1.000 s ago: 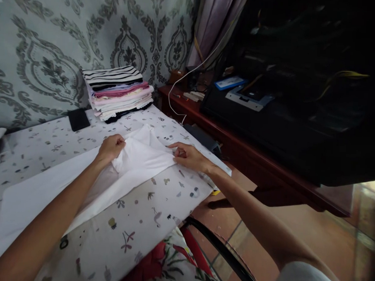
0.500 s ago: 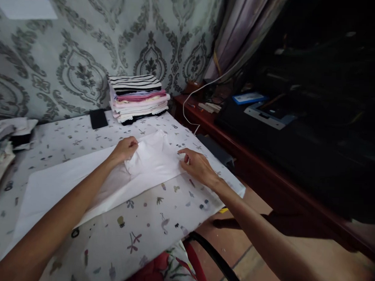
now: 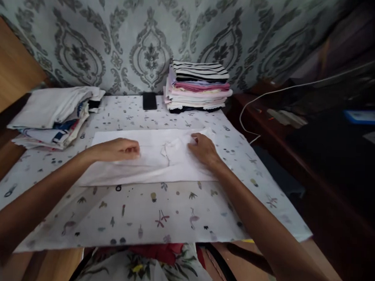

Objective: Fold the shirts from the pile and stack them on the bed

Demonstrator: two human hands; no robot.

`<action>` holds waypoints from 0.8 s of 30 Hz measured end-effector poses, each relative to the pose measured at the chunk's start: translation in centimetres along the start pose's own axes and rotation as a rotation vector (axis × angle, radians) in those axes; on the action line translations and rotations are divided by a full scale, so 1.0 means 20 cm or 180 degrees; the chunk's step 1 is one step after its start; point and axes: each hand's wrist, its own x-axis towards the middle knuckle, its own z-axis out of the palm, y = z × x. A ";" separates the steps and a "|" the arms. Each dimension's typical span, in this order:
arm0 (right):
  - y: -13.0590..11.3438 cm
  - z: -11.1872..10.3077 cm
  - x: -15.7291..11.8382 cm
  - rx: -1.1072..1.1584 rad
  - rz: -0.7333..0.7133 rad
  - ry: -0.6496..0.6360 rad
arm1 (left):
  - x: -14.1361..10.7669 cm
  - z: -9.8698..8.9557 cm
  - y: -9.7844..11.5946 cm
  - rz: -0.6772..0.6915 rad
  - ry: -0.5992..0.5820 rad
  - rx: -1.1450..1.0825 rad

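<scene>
A folded white garment lies lengthwise across the patterned tablecloth, with a rumpled fold near its middle right. My left hand is over the garment's left half, fingers curled in and closed at the cloth; a thin edge of white fabric shows by the fingertips, slightly blurred. At the other end, my right hand rests on the garment, its fingers bent and a small gap showing between forefinger and thumb. No fabric is visible between those two fingertips.
Folded clothes form a neat stack at the back, topped by black-and-white stripes. Beside it lies a black phone. Another clothes pile sits at the left edge. A white cable runs over the dark red furniture at right.
The view has swung left, bringing the whole left pile into sight. My left hand has moved left along the garment, widening the gap between my hands. The fabric beneath lies flatter.
</scene>
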 end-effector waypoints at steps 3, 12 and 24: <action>-0.01 -0.01 0.00 -0.0079 -0.0017 0.0042 | -0.21 0.02 -0.07 -0.0203 -0.0106 0.0403; -0.02 -0.01 -0.04 0.1791 0.0025 0.0142 | -0.34 0.03 -0.26 -0.0511 0.0088 0.0926; 0.03 0.03 0.00 0.2317 0.0115 0.0222 | -0.33 -0.05 -0.39 -0.0710 0.0314 0.0744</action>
